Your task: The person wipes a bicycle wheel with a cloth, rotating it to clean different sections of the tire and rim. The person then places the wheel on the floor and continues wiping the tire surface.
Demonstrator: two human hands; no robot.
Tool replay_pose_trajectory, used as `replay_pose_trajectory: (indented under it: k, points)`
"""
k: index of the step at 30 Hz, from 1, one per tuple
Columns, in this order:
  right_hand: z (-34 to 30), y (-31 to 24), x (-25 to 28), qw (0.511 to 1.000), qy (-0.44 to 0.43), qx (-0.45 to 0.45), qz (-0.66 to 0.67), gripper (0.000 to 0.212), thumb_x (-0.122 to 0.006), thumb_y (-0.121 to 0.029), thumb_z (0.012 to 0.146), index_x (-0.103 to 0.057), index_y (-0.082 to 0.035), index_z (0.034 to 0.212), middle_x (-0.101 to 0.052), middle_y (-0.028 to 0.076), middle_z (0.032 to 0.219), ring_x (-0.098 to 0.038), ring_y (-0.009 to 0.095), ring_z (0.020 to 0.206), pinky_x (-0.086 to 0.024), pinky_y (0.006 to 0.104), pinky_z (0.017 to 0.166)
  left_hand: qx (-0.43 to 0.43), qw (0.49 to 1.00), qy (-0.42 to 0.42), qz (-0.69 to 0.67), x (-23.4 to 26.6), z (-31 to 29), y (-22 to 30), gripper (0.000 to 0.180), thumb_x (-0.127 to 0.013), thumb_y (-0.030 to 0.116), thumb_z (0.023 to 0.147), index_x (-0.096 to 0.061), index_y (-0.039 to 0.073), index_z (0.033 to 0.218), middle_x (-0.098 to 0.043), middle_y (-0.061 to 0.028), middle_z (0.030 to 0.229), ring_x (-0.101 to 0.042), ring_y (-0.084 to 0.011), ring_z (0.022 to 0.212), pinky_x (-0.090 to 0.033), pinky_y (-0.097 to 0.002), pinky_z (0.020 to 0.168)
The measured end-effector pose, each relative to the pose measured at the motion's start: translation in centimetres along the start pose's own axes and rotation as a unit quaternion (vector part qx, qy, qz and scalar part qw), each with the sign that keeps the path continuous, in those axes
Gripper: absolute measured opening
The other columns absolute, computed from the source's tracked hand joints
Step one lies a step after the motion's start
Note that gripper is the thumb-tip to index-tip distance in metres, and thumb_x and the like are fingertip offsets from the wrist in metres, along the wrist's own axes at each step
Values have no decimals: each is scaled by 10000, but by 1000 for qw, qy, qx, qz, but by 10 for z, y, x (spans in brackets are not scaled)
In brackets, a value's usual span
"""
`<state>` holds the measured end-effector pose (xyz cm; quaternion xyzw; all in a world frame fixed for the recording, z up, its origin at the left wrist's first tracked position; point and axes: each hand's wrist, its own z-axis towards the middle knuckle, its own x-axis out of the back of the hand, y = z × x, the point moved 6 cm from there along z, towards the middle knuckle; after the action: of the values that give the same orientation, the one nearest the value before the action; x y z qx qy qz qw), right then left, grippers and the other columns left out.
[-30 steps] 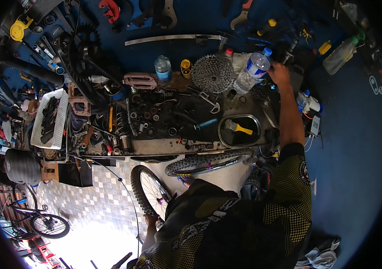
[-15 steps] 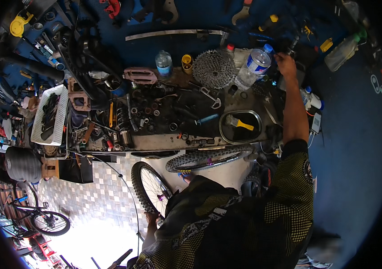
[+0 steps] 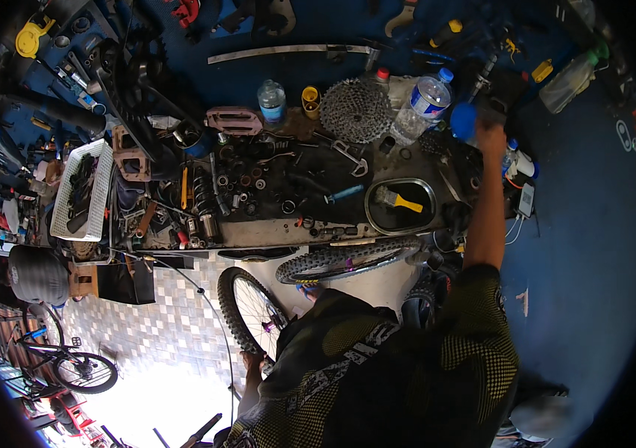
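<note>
My left hand point(image 3: 252, 360) is low beside my body, its fingers closed on the lower part of a bicycle wheel point(image 3: 230, 317). The wheel stands upright with a knobby black tyre and a purple hub. My right arm stretches across the right end of the workbench point(image 3: 273, 233). In my right hand point(image 3: 491, 139) is what looks like a mallet point(image 3: 463, 121), with a round blue face and a dark head. Its handle is mostly hidden by my fingers. A clear water bottle point(image 3: 426, 101) with a blue cap stands just left of it.
On the bench lie a large cassette point(image 3: 356, 110), an oval tray point(image 3: 369, 216) with a yellow-handled brush point(image 3: 406, 204), and loose small parts. A white basket point(image 3: 101, 160) holds tools at the left. Another wheel point(image 3: 348, 263) leans below the bench edge. Tools hang on the blue wall.
My right hand has drawn back from the wall, slightly down and to the right, and the blue-faced mallet now shows in it. My left hand stays on the wheel.
</note>
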<state>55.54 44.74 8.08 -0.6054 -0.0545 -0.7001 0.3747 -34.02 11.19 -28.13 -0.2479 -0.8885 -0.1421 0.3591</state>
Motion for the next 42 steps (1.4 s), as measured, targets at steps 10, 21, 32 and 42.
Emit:
replay_pose_trajectory:
  k: [10, 21, 32, 42]
  points:
    - [-47, 37, -37, 991, -65, 54, -99, 479, -775, -345, 828, -708, 8, 1144, -694, 294, 1168, -684, 452, 1092, -550, 547, 923, 10, 1000, 9, 2, 4, 1, 2, 1001, -953, 171, 628, -326, -37, 1381, -670, -267, 1182, -678, -387, 1113, -577, -440, 956]
    - [23, -96, -68, 945, -117, 208, -225, 856, -881, -430, 699, -561, -230, 1467, -304, 175, 1632, -334, 427, 1468, -394, 595, 1129, 20, 1000, 3, -8, -5, 5, 10, 1003, -954, 156, 634, -322, -41, 1388, -667, -269, 1192, -674, -383, 1123, -576, -437, 964]
    - [39, -102, -91, 949, -165, 150, -221, 1122, -929, -460, 658, -394, -102, 1577, -204, 107, 1688, -221, 398, 1531, -288, 527, 1232, 42, 999, 6, -33, -25, -1, -15, 929, -959, 254, 629, -363, -21, 1287, -664, -306, 1205, -674, -443, 1121, -567, -467, 953]
    - [37, -74, -84, 968, -133, 186, -104, 1153, -910, -308, 666, -274, -194, 1621, -287, 231, 1603, -346, 453, 1463, -363, 537, 1175, 33, 996, -28, -76, -26, 5, -15, 908, -938, 260, 633, -367, -4, 1288, -693, -277, 1140, -713, -411, 1035, -596, -467, 876]
